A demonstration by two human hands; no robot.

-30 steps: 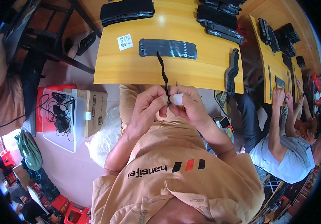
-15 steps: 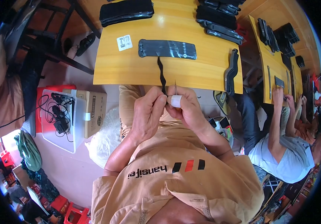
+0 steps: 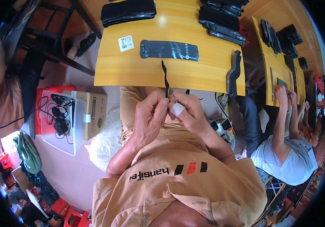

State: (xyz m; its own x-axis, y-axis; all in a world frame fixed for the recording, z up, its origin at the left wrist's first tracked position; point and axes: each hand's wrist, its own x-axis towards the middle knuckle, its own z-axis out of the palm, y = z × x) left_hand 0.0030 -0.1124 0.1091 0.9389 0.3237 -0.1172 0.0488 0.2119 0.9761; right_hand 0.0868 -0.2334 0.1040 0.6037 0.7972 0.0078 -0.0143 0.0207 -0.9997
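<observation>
A narrow black strap [image 3: 165, 77] rises from between my hands, its far end just over the table's front edge. My left hand [image 3: 148, 118] pinches the strap's near end between thumb and fingers. Against it, my right hand [image 3: 191, 112] is closed around a thin, dark, pointed metal tool [image 3: 175, 99] whose kind does not show; white tape wraps one of that hand's fingers. Both hands are above my lap, in front of the table. Beyond the strap, a flat black band in clear plastic [image 3: 169, 50] lies on the tabletop.
The yellow wooden table [image 3: 121, 72] bears a white label [image 3: 125, 43], stacked black bands [image 3: 128, 13], more packs at the back right [image 3: 223, 22] and a folded black band [image 3: 234, 73]. At left stands a clear bin of cables [image 3: 60, 121] beside a cardboard box [image 3: 95, 115]. Co-workers sit on both sides.
The strap's far end has dropped slightly toward me, away from the packaged band. My right hand has turned, and the thin tool now tilts and shows less above the fingers.
</observation>
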